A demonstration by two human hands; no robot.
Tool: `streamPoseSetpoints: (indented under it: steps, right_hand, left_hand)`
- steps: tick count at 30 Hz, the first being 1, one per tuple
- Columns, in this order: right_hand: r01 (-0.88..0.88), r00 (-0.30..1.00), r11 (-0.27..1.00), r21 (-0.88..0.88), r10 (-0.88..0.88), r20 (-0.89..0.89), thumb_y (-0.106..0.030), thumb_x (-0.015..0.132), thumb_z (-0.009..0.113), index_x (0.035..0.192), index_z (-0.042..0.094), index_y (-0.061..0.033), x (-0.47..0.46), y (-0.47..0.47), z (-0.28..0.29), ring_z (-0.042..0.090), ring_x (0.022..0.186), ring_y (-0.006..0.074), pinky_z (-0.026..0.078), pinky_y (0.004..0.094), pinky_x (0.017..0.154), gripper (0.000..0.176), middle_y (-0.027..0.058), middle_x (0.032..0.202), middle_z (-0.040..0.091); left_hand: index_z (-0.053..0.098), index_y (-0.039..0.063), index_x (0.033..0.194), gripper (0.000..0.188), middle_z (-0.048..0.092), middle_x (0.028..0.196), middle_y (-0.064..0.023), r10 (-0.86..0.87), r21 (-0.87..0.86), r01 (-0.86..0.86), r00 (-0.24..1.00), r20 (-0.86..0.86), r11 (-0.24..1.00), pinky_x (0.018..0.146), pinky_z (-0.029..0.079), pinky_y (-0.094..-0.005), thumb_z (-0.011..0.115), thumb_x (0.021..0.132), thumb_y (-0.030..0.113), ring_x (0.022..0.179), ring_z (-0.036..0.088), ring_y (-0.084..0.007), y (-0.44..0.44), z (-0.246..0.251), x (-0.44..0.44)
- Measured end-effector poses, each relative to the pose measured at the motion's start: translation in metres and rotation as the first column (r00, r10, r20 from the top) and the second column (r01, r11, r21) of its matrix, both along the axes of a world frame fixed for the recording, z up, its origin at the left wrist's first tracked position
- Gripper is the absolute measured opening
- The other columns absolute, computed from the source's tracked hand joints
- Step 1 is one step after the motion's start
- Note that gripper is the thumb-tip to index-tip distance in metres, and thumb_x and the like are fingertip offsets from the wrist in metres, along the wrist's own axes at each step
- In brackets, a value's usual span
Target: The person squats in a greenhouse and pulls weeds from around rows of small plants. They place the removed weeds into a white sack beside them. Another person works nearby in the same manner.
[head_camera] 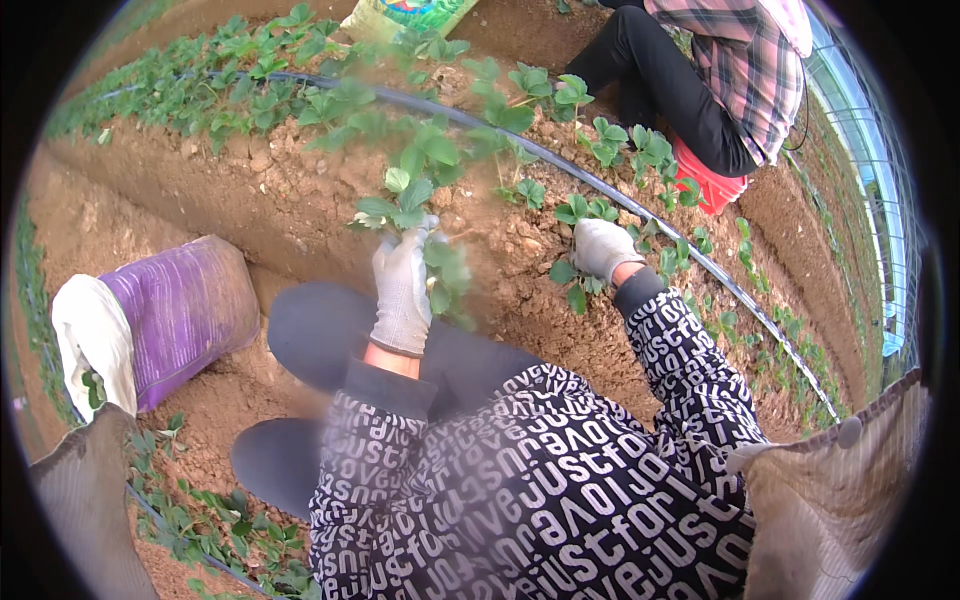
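My left hand [403,289], in a pale knitted work glove, holds some strawberry plants [448,274] above my knee. Their leaves hang below the glove, and other leaves [401,202] show just past its fingertips. Over on the raised soil bed [517,247], my right hand [602,249] wears a matching glove and reaches in among a low strawberry plant [576,208]. Its fingers are curled down and mostly hidden, with leaves on both sides. What they grip, if anything, cannot be made out.
A black drip-irrigation hose [555,159] runs along the bed among strawberry plants. To my left stands a purple woven sack [187,315] with a white top. Across the bed, a person [742,82] sits on a red plastic crate [709,180]. Another printed sack [409,19] lies at the far side.
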State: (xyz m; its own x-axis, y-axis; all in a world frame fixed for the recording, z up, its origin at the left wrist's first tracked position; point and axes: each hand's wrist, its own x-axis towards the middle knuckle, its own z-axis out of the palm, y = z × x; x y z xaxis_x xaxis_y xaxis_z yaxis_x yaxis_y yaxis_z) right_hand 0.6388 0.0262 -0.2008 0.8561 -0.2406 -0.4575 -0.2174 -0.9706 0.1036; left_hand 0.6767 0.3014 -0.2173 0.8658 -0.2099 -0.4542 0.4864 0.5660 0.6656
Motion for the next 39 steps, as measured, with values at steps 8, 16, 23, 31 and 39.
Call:
streamPoseSetpoints:
  steps: [8, 16, 23, 31, 39]
  right_hand:
    - [-0.184, 0.98, 0.979, -0.085, 0.176, -0.091, -0.027, 0.073, 0.075, 0.088, 0.074, -0.0021, 0.015, -0.018, 0.004, 0.072, 0.087, 0.0335, 0.058, 0.0421, 0.076, 0.029, 0.0195, 0.09, 0.073]
    - [-0.094, 0.991, 0.995, 0.038, 0.097, -0.093, -0.03, 0.07, 0.075, 0.081, 0.074, -0.0028, -0.04, -0.043, 0.02, 0.072, 0.08, 0.0331, 0.057, 0.0403, 0.074, 0.029, 0.0176, 0.082, 0.072]
    - [0.003, 0.869, 0.606, 0.796, -0.395, 0.298, -0.019, 0.081, 0.074, 0.091, 0.071, -0.0016, -0.011, 0.069, 0.03, 0.069, 0.069, 0.0273, 0.054, 0.0363, 0.069, 0.02, 0.0144, 0.073, 0.07]
    - [0.107, 0.883, -0.272, 0.956, -0.415, -0.217, -0.032, 0.102, 0.058, 0.103, 0.062, 0.0037, 0.021, 0.125, 0.025, 0.069, 0.073, 0.015, 0.055, 0.0263, 0.055, 0.036, 0.0098, 0.082, 0.069]
    - [-0.411, 0.834, 0.9, -0.146, 0.436, 0.337, -0.027, 0.084, 0.073, 0.094, 0.061, -0.0124, -0.024, 0.005, 0.02, 0.066, 0.085, 0.028, 0.053, 0.0426, 0.07, 0.022, 0.0072, 0.086, 0.06]
  left_hand:
    - [0.066, 0.0, 0.107, 0.019, 0.065, 0.088, -0.0061, -0.011, 0.111, 0.009, 1.0, 0.022, 0.994, 0.063, 0.061, -0.0332, 0.06, 0.099, 0.016, 0.079, 0.065, -0.0152, 0.004, -0.007, 0.003]
    - [0.067, 0.001, 0.111, 0.02, 0.068, 0.093, -0.0057, -0.121, 0.129, 0.118, 0.992, 0.022, 0.985, 0.063, 0.059, -0.0305, 0.06, 0.099, 0.015, 0.08, 0.066, -0.0138, 0.0, 0.0, -0.002]
    - [0.066, 0.003, 0.117, 0.026, 0.069, 0.102, -0.0078, -0.308, 0.142, 0.29, 0.942, 0.133, 0.947, 0.076, 0.057, -0.028, 0.058, 0.101, 0.021, 0.091, 0.067, -0.0138, -0.017, -0.006, -0.006]
    - [0.062, 0.001, 0.113, 0.024, 0.068, 0.09, -0.0065, -0.035, 0.035, 0.034, 0.999, 0.042, 0.999, 0.063, 0.06, -0.0305, 0.065, 0.098, 0.02, 0.066, 0.065, -0.0153, -0.004, 0.001, 0.0]
    - [0.064, 0.0, 0.11, 0.017, 0.068, 0.09, -0.0075, 0.065, 0.099, -0.068, 0.997, 0.031, 0.993, 0.07, 0.055, -0.0305, 0.065, 0.094, 0.007, 0.079, 0.066, -0.016, -0.007, 0.003, 0.001]
